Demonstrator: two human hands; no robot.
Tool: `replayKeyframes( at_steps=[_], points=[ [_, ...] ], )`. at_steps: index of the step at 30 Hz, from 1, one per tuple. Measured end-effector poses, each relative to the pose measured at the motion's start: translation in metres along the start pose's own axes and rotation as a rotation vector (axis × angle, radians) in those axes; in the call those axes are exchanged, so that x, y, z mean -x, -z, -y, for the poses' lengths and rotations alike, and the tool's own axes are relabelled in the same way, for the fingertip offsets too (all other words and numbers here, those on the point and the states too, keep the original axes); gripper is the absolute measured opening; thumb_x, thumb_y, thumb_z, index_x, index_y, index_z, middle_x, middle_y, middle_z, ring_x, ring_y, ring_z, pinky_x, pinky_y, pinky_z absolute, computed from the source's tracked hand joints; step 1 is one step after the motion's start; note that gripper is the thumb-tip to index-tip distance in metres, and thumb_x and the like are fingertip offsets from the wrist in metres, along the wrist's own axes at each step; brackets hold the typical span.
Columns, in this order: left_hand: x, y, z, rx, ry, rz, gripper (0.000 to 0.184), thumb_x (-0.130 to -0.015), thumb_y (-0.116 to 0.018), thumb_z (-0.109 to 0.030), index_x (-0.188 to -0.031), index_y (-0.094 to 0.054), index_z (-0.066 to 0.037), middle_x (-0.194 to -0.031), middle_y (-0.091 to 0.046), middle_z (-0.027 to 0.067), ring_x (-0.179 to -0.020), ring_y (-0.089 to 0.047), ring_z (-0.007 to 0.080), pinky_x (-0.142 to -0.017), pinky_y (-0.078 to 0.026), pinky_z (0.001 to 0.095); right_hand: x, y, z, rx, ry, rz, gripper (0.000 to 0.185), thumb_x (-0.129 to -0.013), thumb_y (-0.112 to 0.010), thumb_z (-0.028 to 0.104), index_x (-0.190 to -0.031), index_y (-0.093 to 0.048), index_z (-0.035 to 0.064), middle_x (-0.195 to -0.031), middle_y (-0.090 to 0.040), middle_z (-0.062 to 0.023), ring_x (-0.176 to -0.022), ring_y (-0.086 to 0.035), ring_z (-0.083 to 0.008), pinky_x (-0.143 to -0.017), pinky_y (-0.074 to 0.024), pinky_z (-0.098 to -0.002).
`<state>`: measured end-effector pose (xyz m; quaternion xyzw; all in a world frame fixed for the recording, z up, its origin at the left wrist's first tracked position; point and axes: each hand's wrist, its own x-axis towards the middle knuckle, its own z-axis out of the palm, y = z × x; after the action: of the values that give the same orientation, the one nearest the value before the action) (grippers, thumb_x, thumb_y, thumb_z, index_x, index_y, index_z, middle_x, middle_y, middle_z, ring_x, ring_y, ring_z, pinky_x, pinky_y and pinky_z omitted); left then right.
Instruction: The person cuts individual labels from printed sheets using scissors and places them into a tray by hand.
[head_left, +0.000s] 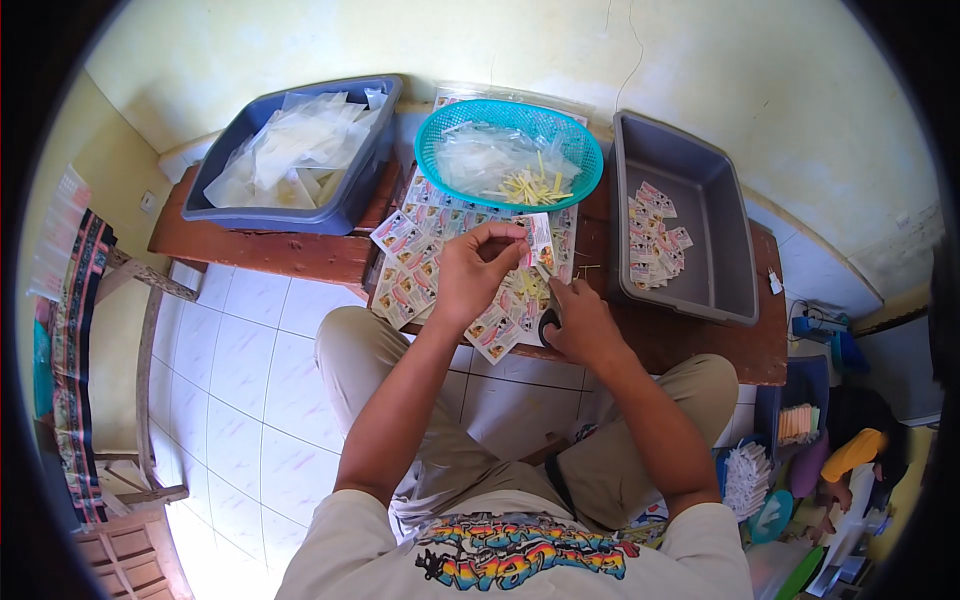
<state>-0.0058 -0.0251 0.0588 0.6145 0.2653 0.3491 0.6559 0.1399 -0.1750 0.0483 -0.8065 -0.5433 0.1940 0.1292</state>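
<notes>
My left hand (474, 275) pinches a small printed label (539, 236) between thumb and fingertips, above the bench. My right hand (590, 328) is closed around scissors (547, 322); a black handle loop shows, and the blades reach the label's lower edge. Below both hands lie sheets of uncut printed labels (405, 290), with thin yellowish paper trimmings (525, 290) on them. Just beyond my left hand stands a turquoise basket (430, 170) holding clear plastic bags and more trimmings. Right of my right hand, a grey tub (715, 270) holds a loose pile of cut labels (655, 240).
A blue-grey tub (345, 205) full of translucent plastic bags stands at the left of the wooden bench (270, 250). A wall rises behind the bench. At the lower right, another person (860, 455) is among bins and stacked packets (748, 478).
</notes>
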Motion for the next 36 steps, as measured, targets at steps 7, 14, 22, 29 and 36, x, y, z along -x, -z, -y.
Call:
replayKeyframes(
  at_steps=[7, 14, 22, 29, 36],
  points=[
    [-0.004, 0.000, 0.000, 0.003, 0.021, -0.008, 0.019, -0.099, -0.077, -0.007, -0.115, -0.074, 0.002, -0.098, -0.078, 0.0060, -0.089, -0.070, 0.0098, -0.080, -0.058, 0.0277, 0.006, 0.004, -0.014, -0.103, 0.043, -0.082, 0.075, -0.077, -0.081, 0.017, -0.146, -0.057, 0.0002, -0.125, -0.059, -0.0263, -0.114, -0.065, -0.0447, -0.100, -0.0558, -0.0495],
    [-0.008, -0.001, 0.003, 0.026, -0.002, -0.025, 0.019, -0.097, -0.077, -0.005, -0.115, -0.074, 0.003, -0.097, -0.079, 0.0081, -0.087, -0.072, 0.0097, -0.078, -0.059, 0.0265, 0.017, 0.021, -0.013, -0.202, 0.072, -0.126, 0.076, -0.076, -0.080, 0.012, -0.148, -0.057, 0.0017, -0.120, -0.060, -0.0239, -0.108, -0.066, -0.0414, -0.096, -0.0561, -0.0482],
    [-0.009, 0.001, -0.013, 0.024, -0.008, -0.043, 0.021, -0.096, -0.078, -0.003, -0.115, -0.074, 0.002, -0.100, -0.079, 0.0075, -0.090, -0.072, 0.0097, -0.081, -0.058, 0.0267, 0.028, 0.035, -0.009, -0.699, 0.092, -0.073, 0.087, -0.086, -0.090, 0.024, -0.160, -0.048, 0.0081, -0.113, -0.059, -0.0123, -0.082, -0.063, -0.0150, -0.078, -0.0573, -0.0327],
    [-0.010, 0.000, -0.022, -0.009, -0.002, -0.036, 0.025, -0.093, -0.080, -0.001, -0.117, -0.073, 0.001, -0.104, -0.078, 0.0077, -0.095, -0.073, 0.0111, -0.085, -0.059, 0.0265, 0.035, 0.047, -0.002, -1.277, 0.116, 0.159, 0.084, -0.095, -0.079, 0.003, -0.167, -0.036, 0.0120, -0.128, -0.054, -0.0065, -0.091, -0.063, -0.0092, -0.074, -0.0592, -0.0271],
    [-0.014, -0.001, -0.014, 0.010, 0.002, -0.023, 0.027, -0.094, -0.079, -0.001, -0.119, -0.072, 0.001, -0.105, -0.078, 0.0089, -0.096, -0.073, 0.0114, -0.086, -0.059, 0.0268, 0.032, 0.047, 0.001, -1.300, 0.159, 0.156, 0.083, -0.095, -0.077, 0.001, -0.167, -0.036, 0.0113, -0.133, -0.054, -0.0080, -0.093, -0.063, -0.0103, -0.076, -0.0607, -0.0288]
  ],
)
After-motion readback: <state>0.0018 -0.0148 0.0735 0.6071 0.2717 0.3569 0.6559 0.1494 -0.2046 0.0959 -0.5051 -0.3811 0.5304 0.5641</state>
